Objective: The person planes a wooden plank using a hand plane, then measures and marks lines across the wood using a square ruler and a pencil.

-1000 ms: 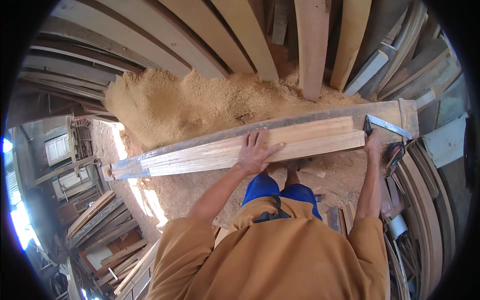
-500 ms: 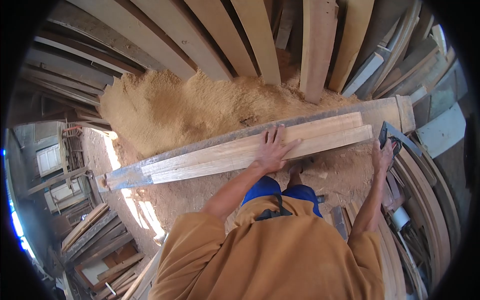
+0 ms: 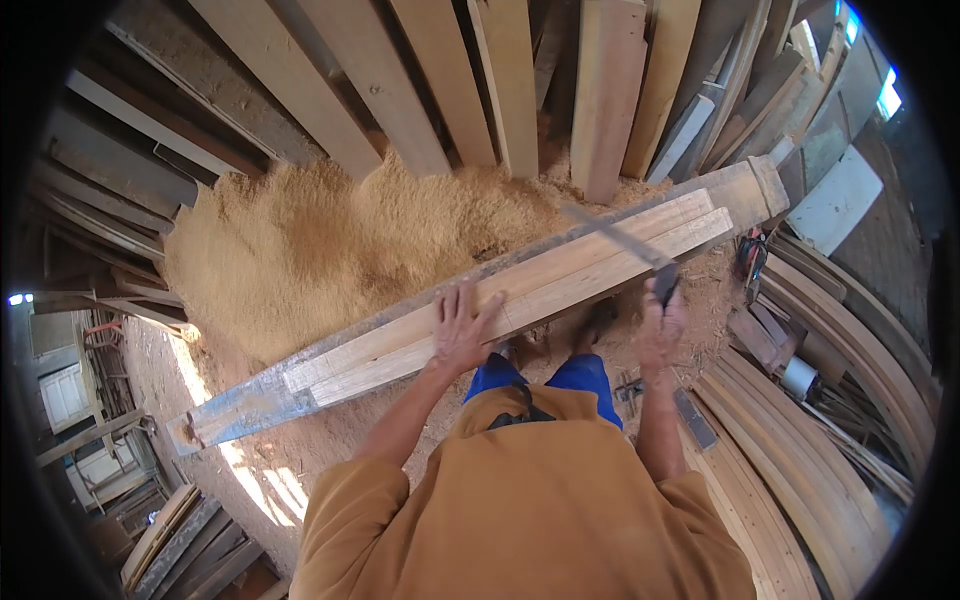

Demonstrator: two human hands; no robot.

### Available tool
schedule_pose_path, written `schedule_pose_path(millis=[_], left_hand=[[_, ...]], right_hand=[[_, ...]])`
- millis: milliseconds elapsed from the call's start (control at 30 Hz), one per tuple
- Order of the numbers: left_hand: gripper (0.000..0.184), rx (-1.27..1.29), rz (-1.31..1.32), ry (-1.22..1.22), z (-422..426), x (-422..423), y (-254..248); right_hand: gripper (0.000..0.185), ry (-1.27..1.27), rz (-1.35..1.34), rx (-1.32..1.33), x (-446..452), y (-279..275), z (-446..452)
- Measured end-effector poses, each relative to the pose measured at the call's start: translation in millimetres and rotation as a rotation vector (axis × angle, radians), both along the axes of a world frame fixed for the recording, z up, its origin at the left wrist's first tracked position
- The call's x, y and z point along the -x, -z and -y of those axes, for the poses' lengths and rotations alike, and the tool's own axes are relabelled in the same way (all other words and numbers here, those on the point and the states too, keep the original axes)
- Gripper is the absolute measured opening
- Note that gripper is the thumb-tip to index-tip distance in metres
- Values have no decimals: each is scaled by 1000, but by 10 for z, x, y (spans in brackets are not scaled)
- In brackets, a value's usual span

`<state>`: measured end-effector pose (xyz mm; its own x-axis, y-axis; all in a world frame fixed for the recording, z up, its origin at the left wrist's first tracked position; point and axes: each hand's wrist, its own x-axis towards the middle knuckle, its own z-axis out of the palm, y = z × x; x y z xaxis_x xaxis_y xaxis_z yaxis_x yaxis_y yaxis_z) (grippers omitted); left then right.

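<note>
Two long pale boards (image 3: 600, 262) lie side by side, lengthwise on a thick, worn beam (image 3: 235, 408). My left hand (image 3: 463, 330) rests on them near their middle, fingers spread on the wood. Beyond the boards' front edge, near their right end, my right hand (image 3: 660, 325) is closed around the dark handle of what looks like a try square (image 3: 664, 284). Its thin metal blade points up and left across the boards, blurred by motion. I cannot tell whether the blade touches the wood.
A heap of sawdust (image 3: 310, 260) lies behind the beam, with planks (image 3: 512, 100) leaning beyond it. Long boards (image 3: 765, 440) are stacked at the right, near a red and black tool (image 3: 749, 253). More timber (image 3: 185, 540) lies at the lower left.
My right hand has brought the square left from beyond the boards' right end to over them. My left hand has slid left along the boards. The view has shifted and turned.
</note>
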<state>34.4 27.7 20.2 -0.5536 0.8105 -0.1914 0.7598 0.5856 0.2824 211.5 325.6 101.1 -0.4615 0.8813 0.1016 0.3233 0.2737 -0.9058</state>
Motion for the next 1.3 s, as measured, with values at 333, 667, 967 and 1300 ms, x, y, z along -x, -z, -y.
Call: schedule_pose_path(millis=[333, 667, 967, 1300], left_hand=[[99, -128, -36, -50, 267, 63, 28], [118, -241, 97, 75, 376, 158, 108], [102, -38, 94, 200, 352, 156, -15], [87, -173, 177, 177, 264, 172, 10]], right_hand=[[15, -164, 3, 697, -98, 874, 1524], [17, -295, 109, 1110, 99, 1065, 1962], [18, -161, 63, 1261, 376, 1082, 2173], [23, -27, -59, 1189, 322, 1189, 2033]])
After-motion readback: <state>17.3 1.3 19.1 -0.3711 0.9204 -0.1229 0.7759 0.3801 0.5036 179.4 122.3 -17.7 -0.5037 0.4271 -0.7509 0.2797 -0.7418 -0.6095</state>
